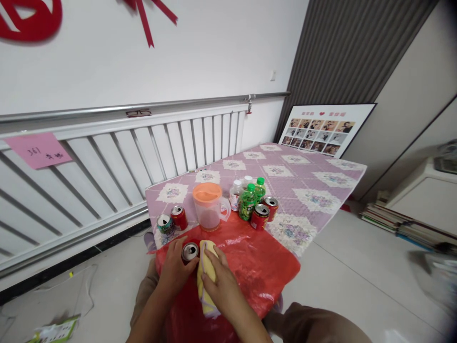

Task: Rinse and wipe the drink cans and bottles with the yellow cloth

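Note:
My left hand is wrapped round a red drink can that stands on a red plastic sheet. My right hand presses a yellow cloth against the can's right side, fingers closed over the cloth. Both hands work at the near end of a low table with a purple quilted cover.
Behind the hands stand a pitcher with an orange lid, two cans at its left, green and white bottles and two more red cans at its right. A white radiator lines the wall. A photo board leans behind; books lie on the floor.

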A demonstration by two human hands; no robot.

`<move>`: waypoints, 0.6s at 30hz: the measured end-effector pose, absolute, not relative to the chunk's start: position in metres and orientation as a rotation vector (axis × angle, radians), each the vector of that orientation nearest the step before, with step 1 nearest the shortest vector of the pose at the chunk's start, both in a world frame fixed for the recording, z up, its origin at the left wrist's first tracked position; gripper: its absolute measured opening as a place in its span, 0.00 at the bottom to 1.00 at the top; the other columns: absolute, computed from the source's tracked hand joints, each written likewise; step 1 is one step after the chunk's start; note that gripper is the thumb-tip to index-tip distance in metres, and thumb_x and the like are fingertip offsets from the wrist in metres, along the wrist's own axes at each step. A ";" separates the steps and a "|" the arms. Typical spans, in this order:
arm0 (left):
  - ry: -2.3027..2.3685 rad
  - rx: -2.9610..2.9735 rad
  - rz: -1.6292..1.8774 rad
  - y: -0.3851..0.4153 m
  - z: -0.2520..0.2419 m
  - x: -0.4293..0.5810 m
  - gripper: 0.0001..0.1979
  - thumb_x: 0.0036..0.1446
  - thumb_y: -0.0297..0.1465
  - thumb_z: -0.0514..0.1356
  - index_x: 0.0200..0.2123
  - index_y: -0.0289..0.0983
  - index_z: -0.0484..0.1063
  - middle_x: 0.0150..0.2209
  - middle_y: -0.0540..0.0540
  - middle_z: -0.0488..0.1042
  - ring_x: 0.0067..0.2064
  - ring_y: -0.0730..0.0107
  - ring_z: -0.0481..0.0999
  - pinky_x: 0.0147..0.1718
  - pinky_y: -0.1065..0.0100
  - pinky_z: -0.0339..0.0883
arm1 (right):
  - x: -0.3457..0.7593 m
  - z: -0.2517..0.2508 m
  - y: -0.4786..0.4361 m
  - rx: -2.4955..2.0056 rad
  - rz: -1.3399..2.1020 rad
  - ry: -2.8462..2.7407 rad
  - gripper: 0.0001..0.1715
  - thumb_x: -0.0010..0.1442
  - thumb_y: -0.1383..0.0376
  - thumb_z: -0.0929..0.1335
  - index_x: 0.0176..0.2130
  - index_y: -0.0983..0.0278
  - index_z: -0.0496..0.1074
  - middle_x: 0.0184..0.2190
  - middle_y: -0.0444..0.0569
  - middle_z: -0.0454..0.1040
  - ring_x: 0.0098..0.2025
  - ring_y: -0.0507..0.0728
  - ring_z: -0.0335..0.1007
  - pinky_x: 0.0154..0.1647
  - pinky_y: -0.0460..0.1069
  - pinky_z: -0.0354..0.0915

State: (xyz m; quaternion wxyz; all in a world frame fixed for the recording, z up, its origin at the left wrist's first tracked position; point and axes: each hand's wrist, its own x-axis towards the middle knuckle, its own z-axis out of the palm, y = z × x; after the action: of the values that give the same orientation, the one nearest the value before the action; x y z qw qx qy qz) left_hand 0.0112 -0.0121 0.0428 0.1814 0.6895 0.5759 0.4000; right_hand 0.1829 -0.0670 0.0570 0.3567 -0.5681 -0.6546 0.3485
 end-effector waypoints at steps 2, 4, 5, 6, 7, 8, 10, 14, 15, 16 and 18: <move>1.613 1.947 1.151 -0.011 0.041 0.011 0.25 0.48 0.32 0.62 0.52 0.36 0.67 0.51 0.38 0.72 0.56 0.49 0.70 0.56 0.45 0.64 | 0.182 0.058 -0.065 -1.451 0.898 -1.701 0.35 0.56 0.68 0.65 0.63 0.62 0.61 0.69 0.56 0.49 0.69 0.59 0.48 0.67 0.55 0.51; 1.548 1.952 1.153 -0.010 0.039 0.009 0.25 0.48 0.31 0.61 0.52 0.36 0.67 0.51 0.38 0.73 0.56 0.51 0.71 0.56 0.47 0.64 | 0.182 0.055 -0.064 -1.474 0.910 -1.718 0.35 0.56 0.68 0.65 0.63 0.64 0.61 0.69 0.57 0.50 0.69 0.59 0.47 0.67 0.55 0.50; 1.512 1.949 1.148 -0.009 0.039 0.007 0.26 0.47 0.30 0.60 0.52 0.35 0.67 0.52 0.38 0.73 0.56 0.52 0.71 0.57 0.47 0.64 | 0.182 0.052 -0.065 -1.499 0.922 -1.726 0.35 0.56 0.68 0.64 0.63 0.65 0.61 0.68 0.58 0.50 0.69 0.59 0.47 0.67 0.54 0.50; 1.479 1.942 1.141 -0.008 0.038 0.005 0.26 0.47 0.29 0.59 0.53 0.36 0.66 0.52 0.38 0.72 0.56 0.53 0.71 0.57 0.48 0.64 | 0.181 0.049 -0.065 -1.528 0.939 -1.735 0.35 0.57 0.68 0.64 0.63 0.66 0.61 0.68 0.58 0.50 0.69 0.60 0.48 0.67 0.55 0.50; 1.451 1.931 1.132 -0.007 0.038 0.004 0.27 0.47 0.28 0.59 0.53 0.36 0.66 0.53 0.38 0.72 0.56 0.54 0.71 0.57 0.49 0.64 | 0.181 0.045 -0.066 -1.555 0.958 -1.744 0.35 0.57 0.67 0.64 0.63 0.66 0.61 0.68 0.59 0.51 0.69 0.61 0.49 0.67 0.55 0.50; 1.427 1.921 1.119 -0.007 0.038 0.002 0.28 0.46 0.27 0.58 0.54 0.36 0.65 0.53 0.39 0.72 0.56 0.55 0.71 0.57 0.50 0.64 | 0.181 0.042 -0.067 -1.579 0.974 -1.754 0.35 0.57 0.67 0.64 0.64 0.67 0.61 0.68 0.60 0.51 0.69 0.61 0.49 0.67 0.55 0.50; 1.396 1.904 1.085 -0.006 0.039 -0.001 0.29 0.45 0.25 0.57 0.55 0.37 0.65 0.54 0.40 0.72 0.56 0.57 0.72 0.58 0.51 0.64 | 0.181 0.036 -0.069 -1.595 0.990 -1.773 0.35 0.57 0.67 0.65 0.63 0.68 0.61 0.68 0.60 0.52 0.69 0.62 0.50 0.67 0.55 0.51; 1.396 1.874 1.045 -0.007 0.042 -0.001 0.30 0.46 0.26 0.57 0.56 0.37 0.64 0.56 0.40 0.71 0.58 0.56 0.71 0.59 0.51 0.62 | 0.182 0.038 -0.071 -1.573 0.983 -1.786 0.35 0.57 0.68 0.64 0.63 0.69 0.61 0.68 0.62 0.52 0.69 0.62 0.49 0.67 0.56 0.50; 1.406 1.871 1.048 -0.007 0.043 0.001 0.30 0.46 0.27 0.59 0.56 0.37 0.64 0.56 0.39 0.71 0.58 0.55 0.70 0.59 0.50 0.62 | 0.182 0.040 -0.071 -1.572 0.982 -1.781 0.35 0.57 0.68 0.64 0.63 0.69 0.61 0.68 0.62 0.52 0.69 0.62 0.49 0.67 0.56 0.50; 1.423 1.872 1.056 -0.008 0.043 0.002 0.31 0.46 0.29 0.60 0.56 0.37 0.64 0.57 0.39 0.70 0.59 0.53 0.69 0.59 0.50 0.61 | 0.182 0.043 -0.071 -1.571 0.976 -1.771 0.36 0.57 0.68 0.64 0.63 0.68 0.61 0.68 0.62 0.51 0.69 0.62 0.49 0.67 0.56 0.50; 1.484 1.874 1.081 -0.009 0.044 0.006 0.32 0.45 0.32 0.63 0.56 0.36 0.64 0.57 0.37 0.69 0.60 0.50 0.67 0.59 0.47 0.60 | 0.181 0.048 -0.070 -1.554 0.952 -1.746 0.36 0.56 0.68 0.64 0.64 0.67 0.61 0.68 0.61 0.50 0.69 0.62 0.49 0.67 0.55 0.51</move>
State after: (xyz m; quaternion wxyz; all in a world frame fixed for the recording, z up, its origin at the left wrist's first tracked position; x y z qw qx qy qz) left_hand 0.0063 -0.0093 0.0441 0.2564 0.6904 0.5467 0.3983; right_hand 0.1809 -0.0698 0.0484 0.3039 -0.5866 -0.6591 0.3594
